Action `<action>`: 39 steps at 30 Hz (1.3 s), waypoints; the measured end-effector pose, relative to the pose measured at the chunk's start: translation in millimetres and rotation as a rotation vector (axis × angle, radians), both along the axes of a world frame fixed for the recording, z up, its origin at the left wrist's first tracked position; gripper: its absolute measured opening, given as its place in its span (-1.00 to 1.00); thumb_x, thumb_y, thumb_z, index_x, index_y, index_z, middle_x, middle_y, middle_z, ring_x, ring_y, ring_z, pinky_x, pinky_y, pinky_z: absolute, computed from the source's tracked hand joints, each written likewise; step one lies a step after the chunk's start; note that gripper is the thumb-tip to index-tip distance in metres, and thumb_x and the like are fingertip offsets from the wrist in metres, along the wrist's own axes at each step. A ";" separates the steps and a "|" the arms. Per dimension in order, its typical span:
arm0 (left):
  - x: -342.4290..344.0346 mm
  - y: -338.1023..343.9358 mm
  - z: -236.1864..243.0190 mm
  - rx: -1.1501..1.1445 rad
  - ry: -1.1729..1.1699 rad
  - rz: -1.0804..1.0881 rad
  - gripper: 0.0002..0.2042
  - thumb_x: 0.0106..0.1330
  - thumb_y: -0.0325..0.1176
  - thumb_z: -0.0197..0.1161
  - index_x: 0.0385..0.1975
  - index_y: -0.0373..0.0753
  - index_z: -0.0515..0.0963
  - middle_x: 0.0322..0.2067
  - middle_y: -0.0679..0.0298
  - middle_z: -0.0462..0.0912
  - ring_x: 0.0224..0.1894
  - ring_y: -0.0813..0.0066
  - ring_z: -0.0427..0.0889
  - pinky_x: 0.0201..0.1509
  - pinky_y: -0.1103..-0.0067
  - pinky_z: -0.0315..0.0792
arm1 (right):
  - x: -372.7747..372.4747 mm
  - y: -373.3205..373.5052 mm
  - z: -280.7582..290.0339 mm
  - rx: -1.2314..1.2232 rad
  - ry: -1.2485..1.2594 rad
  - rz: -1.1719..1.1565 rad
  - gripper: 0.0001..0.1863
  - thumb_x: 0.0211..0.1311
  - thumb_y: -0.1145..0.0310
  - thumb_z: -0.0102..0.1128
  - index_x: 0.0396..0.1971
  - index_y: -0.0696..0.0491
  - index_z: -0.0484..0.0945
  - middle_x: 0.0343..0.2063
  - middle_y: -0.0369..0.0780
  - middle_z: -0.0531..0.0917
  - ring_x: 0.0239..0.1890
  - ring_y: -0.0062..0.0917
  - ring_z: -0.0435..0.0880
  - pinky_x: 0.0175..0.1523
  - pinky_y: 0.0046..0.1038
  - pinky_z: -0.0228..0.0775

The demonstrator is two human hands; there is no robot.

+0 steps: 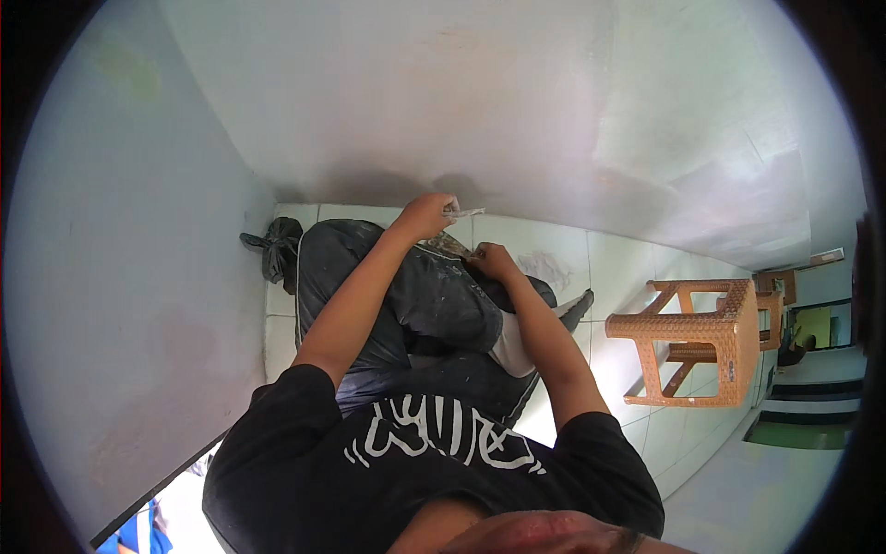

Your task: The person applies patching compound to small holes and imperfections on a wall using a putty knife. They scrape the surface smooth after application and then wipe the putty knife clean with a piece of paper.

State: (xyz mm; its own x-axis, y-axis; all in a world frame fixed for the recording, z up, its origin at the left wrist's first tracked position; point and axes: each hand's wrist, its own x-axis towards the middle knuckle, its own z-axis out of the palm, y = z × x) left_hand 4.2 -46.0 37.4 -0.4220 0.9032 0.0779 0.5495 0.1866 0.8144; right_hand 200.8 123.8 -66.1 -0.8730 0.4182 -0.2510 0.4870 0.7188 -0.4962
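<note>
My left hand (429, 217) is raised near the wall, its fingers closed on a small pale, flat strip (469, 212) whose kind I cannot make out. Just below it, a mottled brown-grey piece (449, 245) that looks like a scrap or a cloth lies over my dark trousers (434, 300). My right hand (498, 261) has its fingers bent together at that piece's right end and seems to grip it. I sit on the tiled floor with my legs folded.
The wall (461, 120) rises close in front and another wall (138, 258) stands at the left. A knotted black plastic bag (277, 247) sits in the corner. Whitish dust (546, 268) marks the floor tiles. A brown woven-pattern plastic stool (734, 346) lies on the right.
</note>
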 end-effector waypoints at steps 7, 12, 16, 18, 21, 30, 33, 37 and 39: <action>2.3 4.9 2.2 -0.065 -0.096 -0.045 -0.75 0.09 -0.36 0.40 -0.24 -0.23 0.59 -0.34 0.07 0.70 -0.26 0.13 0.68 -0.18 0.31 0.49 | 3.5 3.1 3.8 0.022 -0.051 0.003 -0.63 0.05 0.14 0.39 -0.36 0.18 0.67 -0.39 0.03 0.70 -0.24 -0.10 0.69 -0.08 -0.21 0.51; -7.0 -4.7 -17.7 -0.196 0.071 -0.104 -0.80 0.13 -0.37 0.37 -0.28 -0.26 0.60 -0.38 0.08 0.71 -0.30 0.16 0.69 -0.21 0.31 0.49 | -15.9 -16.5 45.8 -0.074 0.375 -0.221 -0.48 0.18 0.11 0.32 0.02 0.15 0.51 -0.02 0.06 0.56 -0.04 -0.13 0.62 0.05 -0.22 0.44; -11.6 -4.5 -30.3 -0.271 0.055 -0.177 -0.87 0.20 -0.37 0.26 -0.39 -0.32 0.61 -0.44 0.07 0.71 -0.36 0.16 0.71 -0.23 0.32 0.51 | -23.4 -43.9 91.0 0.266 0.633 0.061 -0.52 0.24 0.18 0.28 0.07 0.13 0.46 0.06 0.00 0.52 0.05 -0.11 0.54 0.13 -0.16 0.32; -3.4 3.4 -21.2 -0.241 0.014 -0.223 -0.86 0.23 -0.38 0.23 -0.42 -0.33 0.61 -0.46 0.07 0.71 -0.39 0.19 0.71 -0.25 0.34 0.52 | -17.0 -49.4 96.8 0.248 0.545 0.163 -0.56 0.24 0.20 0.28 0.03 0.13 0.48 0.00 -0.03 0.57 0.02 -0.11 0.55 0.11 -0.16 0.33; 0.2 3.2 -15.2 -0.280 -0.060 -0.329 -0.84 0.27 -0.37 0.20 -0.41 -0.35 0.61 -0.50 0.08 0.70 -0.47 0.29 0.71 -0.30 0.38 0.53 | -19.5 -64.0 99.6 0.146 0.415 0.201 -0.72 0.28 0.25 0.25 -0.12 0.10 0.54 -0.26 -0.07 0.67 -0.16 -0.10 0.61 -0.05 -0.18 0.40; -4.9 2.7 -11.1 -0.267 -0.034 -0.210 -0.72 0.30 -0.20 0.23 -0.42 -0.33 0.67 -0.54 0.09 0.69 -0.41 0.15 0.70 -0.21 0.28 0.52 | -17.9 -53.2 84.8 -0.021 0.384 0.021 -0.80 0.35 0.30 0.19 -0.32 0.15 0.52 -0.52 0.02 0.58 -0.44 0.00 0.57 -0.32 -0.19 0.38; -5.1 3.3 -13.8 -0.339 -0.048 -0.253 -0.66 0.30 -0.10 0.24 -0.43 -0.33 0.66 -0.49 0.02 0.70 -0.35 0.05 0.69 -0.16 0.24 0.50 | -19.3 -55.7 86.9 0.063 0.469 -0.034 -0.79 0.35 0.31 0.20 -0.36 0.15 0.49 -0.53 0.02 0.57 -0.44 -0.01 0.57 -0.33 -0.19 0.39; 13.3 5.2 -19.7 -0.274 0.157 -0.197 -0.68 0.38 -0.14 0.14 -0.35 -0.31 0.60 -0.39 -0.06 0.67 -0.27 -0.11 0.64 -0.17 0.16 0.46 | -21.9 -59.4 95.8 0.166 0.572 -0.069 -0.79 0.35 0.32 0.20 -0.40 0.15 0.47 -0.55 0.00 0.58 -0.46 -0.02 0.58 -0.35 -0.17 0.39; 21.0 10.1 -11.7 -0.228 0.185 -0.140 -0.69 0.38 -0.15 0.12 -0.35 -0.31 0.60 -0.35 -0.09 0.65 -0.22 -0.17 0.61 -0.15 0.12 0.45 | -23.1 -56.7 99.5 0.219 0.663 -0.120 -0.79 0.34 0.33 0.21 -0.40 0.14 0.48 -0.58 0.00 0.56 -0.49 -0.01 0.57 -0.38 -0.18 0.37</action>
State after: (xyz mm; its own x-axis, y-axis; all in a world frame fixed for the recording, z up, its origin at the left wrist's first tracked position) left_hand 25.2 -36.0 25.8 -0.2898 0.9546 -0.0693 0.7176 0.2646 0.6443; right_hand 177.7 67.1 33.4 -0.7573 0.5012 0.4187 0.2144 0.7964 -0.5655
